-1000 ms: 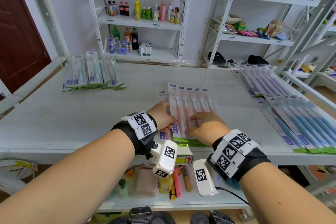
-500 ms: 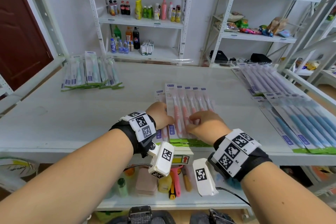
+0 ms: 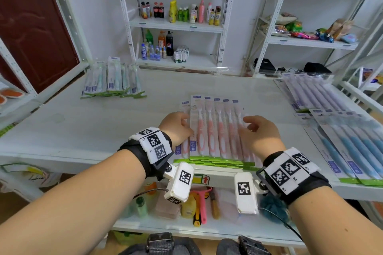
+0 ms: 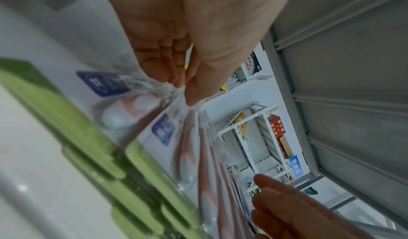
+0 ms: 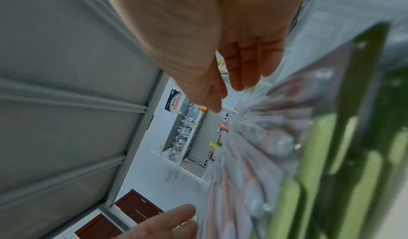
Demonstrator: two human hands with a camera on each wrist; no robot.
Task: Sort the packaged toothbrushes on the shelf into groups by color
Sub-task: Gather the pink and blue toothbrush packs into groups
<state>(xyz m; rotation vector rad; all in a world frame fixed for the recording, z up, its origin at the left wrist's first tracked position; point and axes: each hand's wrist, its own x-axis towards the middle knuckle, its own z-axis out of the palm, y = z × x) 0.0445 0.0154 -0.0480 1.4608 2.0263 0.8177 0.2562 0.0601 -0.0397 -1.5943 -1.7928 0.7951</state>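
Observation:
Several pink toothbrush packs (image 3: pixel 215 128) lie fanned side by side near the front edge of the white shelf (image 3: pixel 87 130), their green ends toward me. My left hand (image 3: pixel 183 123) is at the fan's left edge; in the left wrist view my left hand (image 4: pixel 181 89) pinches the clear plastic of a pink pack (image 4: pixel 141 106) between thumb and fingers. My right hand (image 3: pixel 248 124) hovers over the fan's right side with fingers relaxed and spread, holding nothing; the right wrist view shows my right hand (image 5: pixel 229 98) just above the pink packs (image 5: pixel 253 147).
Teal packs (image 3: pixel 113 80) lie grouped at the back left. Purple packs (image 3: pixel 310 93) sit at the back right, blue packs (image 3: pixel 352 147) at the front right. Shelves with bottles (image 3: pixel 180 12) stand behind. A lower shelf under my wrists holds small goods (image 3: pixel 199 205).
My right hand has lifted off the pink packs and drawn to the right, its fingers opening. My left hand stays at the fan's left edge.

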